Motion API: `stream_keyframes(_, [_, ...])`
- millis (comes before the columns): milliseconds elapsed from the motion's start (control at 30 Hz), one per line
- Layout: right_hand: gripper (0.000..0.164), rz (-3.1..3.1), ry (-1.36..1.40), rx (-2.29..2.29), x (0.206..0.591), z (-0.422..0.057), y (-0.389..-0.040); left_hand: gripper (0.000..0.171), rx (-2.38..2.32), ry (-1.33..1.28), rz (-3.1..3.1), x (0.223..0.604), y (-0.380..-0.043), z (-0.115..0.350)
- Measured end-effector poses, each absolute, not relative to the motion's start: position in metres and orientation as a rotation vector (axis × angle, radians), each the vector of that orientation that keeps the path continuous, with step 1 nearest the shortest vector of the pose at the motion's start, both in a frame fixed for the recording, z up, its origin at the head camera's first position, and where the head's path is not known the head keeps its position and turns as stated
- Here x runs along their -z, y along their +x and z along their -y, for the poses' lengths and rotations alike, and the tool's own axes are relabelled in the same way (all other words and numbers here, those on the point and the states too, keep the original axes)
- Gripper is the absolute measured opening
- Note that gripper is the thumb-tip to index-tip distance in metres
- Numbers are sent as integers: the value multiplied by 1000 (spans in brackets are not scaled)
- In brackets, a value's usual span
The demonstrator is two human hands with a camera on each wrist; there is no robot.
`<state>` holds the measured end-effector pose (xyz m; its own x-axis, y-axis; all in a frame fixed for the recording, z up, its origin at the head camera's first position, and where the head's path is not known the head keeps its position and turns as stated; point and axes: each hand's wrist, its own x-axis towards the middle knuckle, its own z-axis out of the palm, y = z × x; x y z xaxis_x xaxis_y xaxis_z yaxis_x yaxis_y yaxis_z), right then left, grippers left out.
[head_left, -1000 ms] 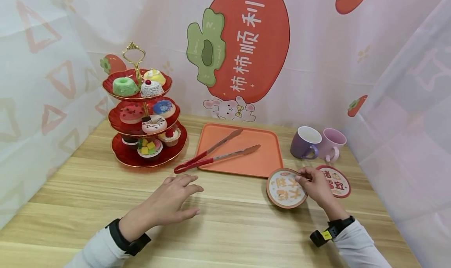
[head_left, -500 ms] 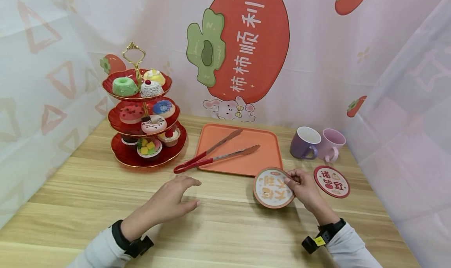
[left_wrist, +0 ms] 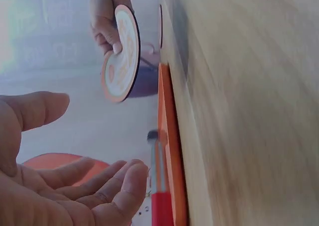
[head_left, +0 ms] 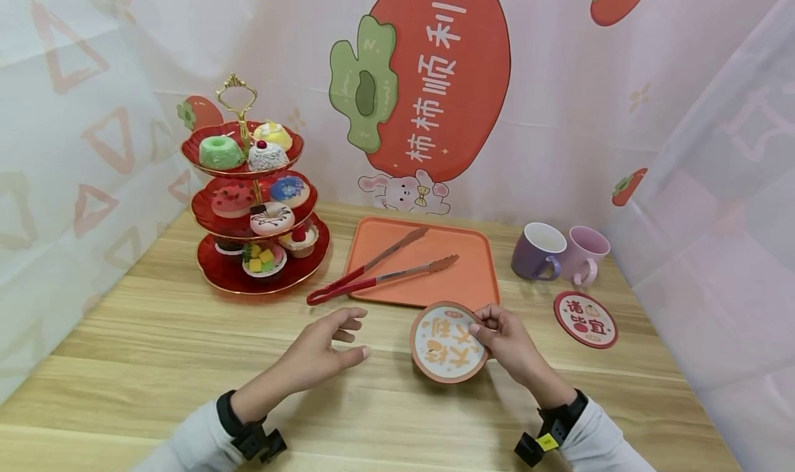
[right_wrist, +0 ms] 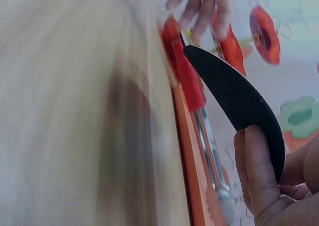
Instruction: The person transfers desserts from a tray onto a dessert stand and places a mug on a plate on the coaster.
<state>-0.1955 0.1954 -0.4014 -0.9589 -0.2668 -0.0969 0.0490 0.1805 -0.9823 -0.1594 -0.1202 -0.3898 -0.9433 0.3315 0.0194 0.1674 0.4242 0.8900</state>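
Observation:
My right hand pinches a round coaster by its right edge, thumb on top and fingers beneath. The coaster has an orange-brown rim and orange characters on white; its dark underside shows in the right wrist view, lifted above the table with a shadow below. To the left, my left hand hovers over the table with fingers spread and relaxed, holding nothing. Its palm faces the coaster across a gap. In the left wrist view the left fingers are apart from everything around them.
An orange tray bears red-handled tongs just beyond the hands. A three-tier red stand of cakes is at left. Purple and pink mugs stand at back right, behind a red-rimmed coaster.
My right hand has carried the orange-rimmed coaster leftward, away from the red-rimmed coaster and in front of the tray. My left hand has shifted slightly to the right.

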Motion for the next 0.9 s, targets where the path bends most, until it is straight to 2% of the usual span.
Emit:
stream_keyframes(233, [14, -2114, -279, 1870, 402, -176, -184, 57, -1828, 337, -2089, 394, -161, 109])
stream_keyframes(467, [18, -2002, -289, 1907, 403, -157, -175, 58, -1922, 256, -1812, 398, -159, 97])
stream_keyframes(900, [20, -1942, -288, 1919, 406, -148, -168, 48, -1917, 292, -1857, 403, -154, 91])
